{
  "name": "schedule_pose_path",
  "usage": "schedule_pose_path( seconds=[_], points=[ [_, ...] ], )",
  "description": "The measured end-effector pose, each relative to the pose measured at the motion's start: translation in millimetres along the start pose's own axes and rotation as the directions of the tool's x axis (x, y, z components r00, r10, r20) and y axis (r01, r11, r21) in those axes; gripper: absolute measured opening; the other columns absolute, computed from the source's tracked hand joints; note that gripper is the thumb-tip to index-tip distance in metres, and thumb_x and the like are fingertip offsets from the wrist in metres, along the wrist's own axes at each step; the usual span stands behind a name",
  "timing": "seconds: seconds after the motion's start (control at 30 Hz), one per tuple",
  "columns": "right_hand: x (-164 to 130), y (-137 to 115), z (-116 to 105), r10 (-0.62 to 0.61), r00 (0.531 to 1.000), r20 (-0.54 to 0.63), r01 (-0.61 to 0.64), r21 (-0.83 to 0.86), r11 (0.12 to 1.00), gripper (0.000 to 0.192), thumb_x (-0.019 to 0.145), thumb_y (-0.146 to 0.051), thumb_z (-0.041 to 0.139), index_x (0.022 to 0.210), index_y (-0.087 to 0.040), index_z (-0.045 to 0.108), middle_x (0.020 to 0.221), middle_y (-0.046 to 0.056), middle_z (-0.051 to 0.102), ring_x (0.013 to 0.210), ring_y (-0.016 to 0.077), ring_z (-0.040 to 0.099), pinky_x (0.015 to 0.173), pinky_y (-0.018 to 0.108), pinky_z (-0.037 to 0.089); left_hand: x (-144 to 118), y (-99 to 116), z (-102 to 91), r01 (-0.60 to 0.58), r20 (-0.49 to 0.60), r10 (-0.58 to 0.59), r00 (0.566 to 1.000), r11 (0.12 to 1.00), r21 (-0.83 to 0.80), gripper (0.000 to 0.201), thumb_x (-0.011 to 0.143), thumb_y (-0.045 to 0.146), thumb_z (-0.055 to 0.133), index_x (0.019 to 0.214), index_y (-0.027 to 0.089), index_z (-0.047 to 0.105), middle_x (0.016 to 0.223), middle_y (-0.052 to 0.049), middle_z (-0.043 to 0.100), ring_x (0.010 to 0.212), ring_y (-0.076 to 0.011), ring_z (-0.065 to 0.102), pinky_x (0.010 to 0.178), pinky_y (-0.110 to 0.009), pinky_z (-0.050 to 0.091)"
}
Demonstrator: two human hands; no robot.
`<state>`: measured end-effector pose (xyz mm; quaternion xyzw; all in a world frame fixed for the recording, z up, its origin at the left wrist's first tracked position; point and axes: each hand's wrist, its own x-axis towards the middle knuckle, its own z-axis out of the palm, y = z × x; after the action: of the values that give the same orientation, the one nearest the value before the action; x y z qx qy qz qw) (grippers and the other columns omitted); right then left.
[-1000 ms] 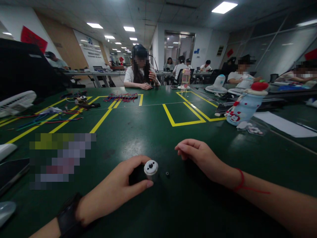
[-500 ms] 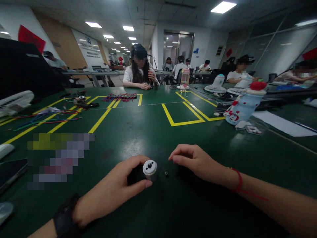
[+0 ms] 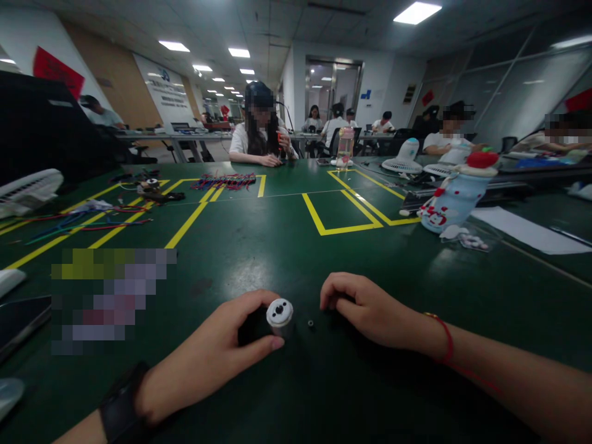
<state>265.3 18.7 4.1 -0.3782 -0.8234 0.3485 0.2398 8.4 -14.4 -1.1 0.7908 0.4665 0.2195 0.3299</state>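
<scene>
A small metal cylinder that looks like an electric motor (image 3: 279, 314) stands upright on the table, its pale round end with dark holes facing up. My left hand (image 3: 231, 330) is curved around it, thumb at the near side and index finger behind; the other fingers are partly hidden. Just right of the motor lies a tiny ring-shaped metal part (image 3: 310, 323). To the right of that part, my right hand (image 3: 365, 308) rests loosely curled over the table, fingertips down and thumb a little apart. Nothing shows in it.
The green table (image 3: 259, 246) carries yellow tape lines. Bundled wires (image 3: 226, 180) and loose wires (image 3: 92, 216) lie farther off. At right stand a blue bottle (image 3: 456, 197) and a small bag (image 3: 469, 240); a phone (image 3: 23, 320) is at left. A person (image 3: 263, 132) sits opposite.
My right hand has shifted slightly right and down, its fingers curling further in. My left hand and the motor have stayed in place.
</scene>
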Motion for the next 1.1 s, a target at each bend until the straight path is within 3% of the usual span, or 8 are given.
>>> schedule_pose_path(
  seconds=[0.23, 0.43, 0.6, 0.87, 1.0, 1.1],
  points=[
    [-2, -8, 11, -0.124, 0.991, 0.049, 0.130, -0.146, 0.981, 0.015, 0.080, -0.019, 0.064, 0.095, -0.019, 0.066, 0.097, 0.005, 0.058, 0.087, 0.0167, 0.054, 0.078, 0.031, 0.045, 0, 0, 1.6, -0.013, -0.011, 0.013, 1.000, 1.000, -0.005, 0.029, 0.084, 0.030, 0.065, 0.111, 0.032, 0.054, 0.106, 0.004, 0.062, 0.094, -0.0186, 0.058, 0.082, -0.029, 0.046],
    [15, -28, 11, -0.157, 0.981, -0.111, 0.158, 0.004, 0.987, 0.011, 0.085, -0.020, 0.060, 0.095, -0.019, 0.065, 0.097, 0.003, 0.056, 0.080, 0.0124, 0.055, 0.071, 0.025, 0.047, 1, 3, 1.7, -0.033, -0.007, 0.033, 0.999, 0.999, -0.024, 0.029, 0.083, 0.025, 0.063, 0.111, 0.028, 0.055, 0.108, 0.000, 0.063, 0.097, -0.0208, 0.058, 0.084, -0.033, 0.048],
    [27, -45, 13, -0.220, 0.973, -0.072, 0.218, -0.039, 0.975, 0.010, 0.083, -0.020, 0.062, 0.091, -0.019, 0.067, 0.096, 0.003, 0.057, 0.082, 0.0131, 0.055, 0.073, 0.026, 0.046, 1, 0, 1.9, -0.034, -0.005, 0.033, 0.999, 0.999, -0.037, 0.031, 0.084, 0.026, 0.064, 0.113, 0.029, 0.054, 0.110, 0.002, 0.062, 0.099, -0.0201, 0.057, 0.086, -0.033, 0.047],
    [18, -42, 7, -0.125, 0.992, -0.031, 0.126, 0.027, 0.992, 0.014, 0.084, -0.023, 0.061, 0.095, -0.020, 0.069, 0.096, 0.003, 0.059, 0.077, 0.0121, 0.055, 0.068, 0.025, 0.046, 2, 3, -0.2, -0.031, 0.015, 0.031, 0.999, 0.999, -0.035, 0.027, 0.084, 0.026, 0.064, 0.109, 0.028, 0.055, 0.105, 0.001, 0.063, 0.094, -0.0198, 0.058, 0.082, -0.032, 0.047],
    [5, -21, 3, 0.056, 0.995, -0.084, -0.038, 0.199, 0.979, 0.016, 0.087, -0.030, 0.058, 0.092, -0.017, 0.067, 0.087, 0.003, 0.062, 0.074, 0.0130, 0.055, 0.064, 0.025, 0.044, 2, 3, -0.6, -0.031, 0.002, 0.031, 1.000, 0.999, -0.030, 0.030, 0.084, 0.026, 0.064, 0.113, 0.029, 0.055, 0.109, 0.001, 0.063, 0.098, -0.0202, 0.058, 0.085, -0.032, 0.047],
    [-1, -3, 1, 0.213, 0.971, -0.104, -0.153, 0.413, 0.898, 0.022, 0.087, -0.036, 0.058, 0.086, -0.015, 0.065, 0.073, 0.000, 0.060, 0.061, 0.0102, 0.051, 0.055, 0.023, 0.040, 1, 2, -0.8, -0.032, -0.010, 0.032, 0.999, 0.999, -0.022, 0.033, 0.084, 0.028, 0.065, 0.115, 0.030, 0.055, 0.112, 0.001, 0.062, 0.100, -0.0212, 0.058, 0.087, -0.033, 0.047]
  ],
)
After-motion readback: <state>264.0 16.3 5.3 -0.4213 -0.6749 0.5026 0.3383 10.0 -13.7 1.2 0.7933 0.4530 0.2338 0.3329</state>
